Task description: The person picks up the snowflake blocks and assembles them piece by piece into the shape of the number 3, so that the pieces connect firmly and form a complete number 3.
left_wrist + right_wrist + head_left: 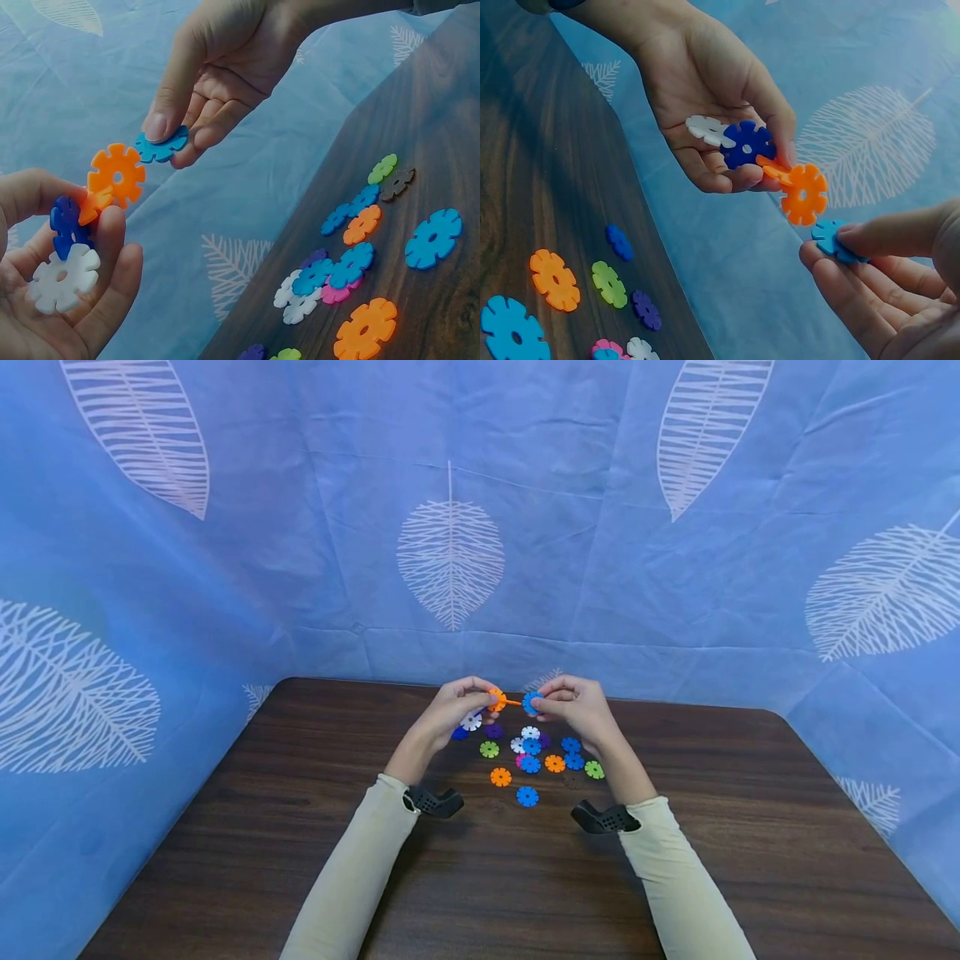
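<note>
Over the far part of the table, my left hand (453, 706) pinches a short chain of notched plastic discs. The chain runs from a white disc (71, 291) through a dark blue disc (735, 154) and an orange disc (95, 206) to an outer orange disc (131, 169). Left thumb and fingers hold the inner orange disc. Between thumb and fingers, my right hand (577, 706) pinches a light blue disc (166, 146). Its notched rim is right at the rim of the outer orange disc.
Loose discs lie on the dark wooden table (247, 827) below the hands, among them a light blue disc (527, 797), an orange disc (500, 777) and a green disc (489, 749). Several others overlap in a cluster. A blue leaf-patterned cloth (540, 568) hangs behind the table.
</note>
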The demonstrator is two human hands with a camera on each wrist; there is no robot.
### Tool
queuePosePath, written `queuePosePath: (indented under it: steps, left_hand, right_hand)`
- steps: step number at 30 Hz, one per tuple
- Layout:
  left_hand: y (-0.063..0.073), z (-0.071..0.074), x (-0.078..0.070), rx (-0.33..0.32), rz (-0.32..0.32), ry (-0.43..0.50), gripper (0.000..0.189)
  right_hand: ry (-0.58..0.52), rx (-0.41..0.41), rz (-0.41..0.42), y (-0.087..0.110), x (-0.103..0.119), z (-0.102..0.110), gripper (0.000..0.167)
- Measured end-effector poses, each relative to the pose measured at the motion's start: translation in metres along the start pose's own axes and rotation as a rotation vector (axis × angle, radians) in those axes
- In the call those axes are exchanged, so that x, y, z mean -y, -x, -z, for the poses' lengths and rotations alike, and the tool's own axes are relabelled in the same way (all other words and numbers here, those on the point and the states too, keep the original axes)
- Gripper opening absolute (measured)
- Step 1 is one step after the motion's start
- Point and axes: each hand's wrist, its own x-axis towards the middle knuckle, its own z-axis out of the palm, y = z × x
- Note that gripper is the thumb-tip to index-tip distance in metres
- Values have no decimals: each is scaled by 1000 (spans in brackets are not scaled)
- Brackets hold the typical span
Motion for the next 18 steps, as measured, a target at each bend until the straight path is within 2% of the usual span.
queuePosePath:
  steps: [18]
  left_hand:
    - [-1, -1, 0, -4, 6, 10, 17]
  right_hand:
    - [39, 30, -32, 0, 1, -4, 27]
